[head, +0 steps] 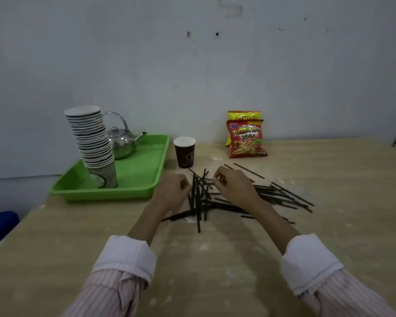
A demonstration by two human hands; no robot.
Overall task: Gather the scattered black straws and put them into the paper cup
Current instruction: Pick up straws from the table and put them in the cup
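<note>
Several black straws (281, 195) lie scattered on the wooden table, fanned out to the right and crossing in the middle. A bunch of them (198, 202) stands roughly lengthwise between my hands. My left hand (173, 191) curls against the bunch's left side, fingers closed on the straws. My right hand (233, 184) hovers over the pile with fingertips pinched near a straw; whether it holds one is unclear. A dark brown paper cup (184, 153) stands upright and looks empty, just beyond the pile.
A green tray (144, 177) at the left holds a leaning stack of paper cups (93, 143) and a steel kettle (121, 141). Two snack bags (246, 138) lean against the wall behind the straws. The table's left edge (16, 227) runs diagonally.
</note>
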